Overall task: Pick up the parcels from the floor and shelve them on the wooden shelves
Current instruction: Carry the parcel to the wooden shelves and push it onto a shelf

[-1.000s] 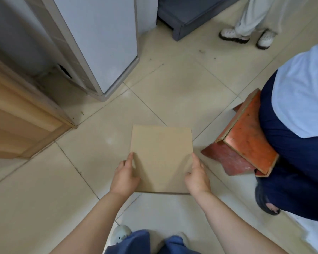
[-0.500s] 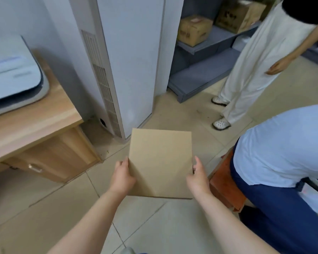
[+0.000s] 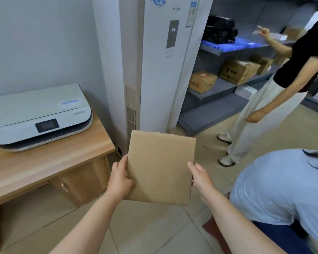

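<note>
A flat brown cardboard parcel [image 3: 160, 167] hangs in the air in front of me, held by both hands. My left hand [image 3: 119, 178] grips its left edge, thumb on top. My right hand [image 3: 200, 176] clasps its right edge. The parcel's plain face is turned up toward me and tilted slightly. Grey shelves [image 3: 218, 88] at the back right carry several cardboard boxes [image 3: 202, 81]. No wooden shelf shows in this view.
A wooden desk [image 3: 50, 162] with a white printer [image 3: 39, 116] stands at my left. A tall white air conditioner [image 3: 154, 61] rises straight ahead. A person in a light blue shirt [image 3: 279, 189] crouches at my right; another in white trousers [image 3: 261, 116] stands by the grey shelves.
The parcel has been lifted from floor level to chest height, and my view has tilted up from the tiles to the desk, air conditioner and grey shelves.
</note>
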`<action>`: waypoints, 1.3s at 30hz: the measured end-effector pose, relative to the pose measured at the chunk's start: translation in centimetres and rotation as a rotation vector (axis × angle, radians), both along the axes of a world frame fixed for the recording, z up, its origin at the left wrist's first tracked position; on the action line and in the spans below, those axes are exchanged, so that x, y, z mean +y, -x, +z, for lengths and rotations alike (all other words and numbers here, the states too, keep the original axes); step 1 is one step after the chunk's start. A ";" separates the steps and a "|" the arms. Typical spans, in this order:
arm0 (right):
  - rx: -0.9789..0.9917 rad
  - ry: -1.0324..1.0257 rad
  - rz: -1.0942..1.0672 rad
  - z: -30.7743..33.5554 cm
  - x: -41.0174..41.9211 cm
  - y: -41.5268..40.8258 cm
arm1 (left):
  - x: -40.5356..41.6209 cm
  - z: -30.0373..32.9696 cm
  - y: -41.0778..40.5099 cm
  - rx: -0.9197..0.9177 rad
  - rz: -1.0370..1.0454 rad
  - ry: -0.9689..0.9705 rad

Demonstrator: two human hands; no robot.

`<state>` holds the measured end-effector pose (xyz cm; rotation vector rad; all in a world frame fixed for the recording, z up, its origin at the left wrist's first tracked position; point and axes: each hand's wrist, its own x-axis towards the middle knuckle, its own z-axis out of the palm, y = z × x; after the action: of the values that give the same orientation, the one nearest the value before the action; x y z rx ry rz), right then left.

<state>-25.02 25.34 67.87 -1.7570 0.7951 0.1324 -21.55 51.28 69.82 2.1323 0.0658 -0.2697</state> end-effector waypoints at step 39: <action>-0.114 -0.381 0.533 13.4 2.1 -9.6 | 8.6 12.6 -3.0 -0.012 0.063 0.458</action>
<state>-15.45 27.42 81.27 -1.5543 0.1835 0.5016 -18.60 59.91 82.43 1.6734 0.0572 -0.2112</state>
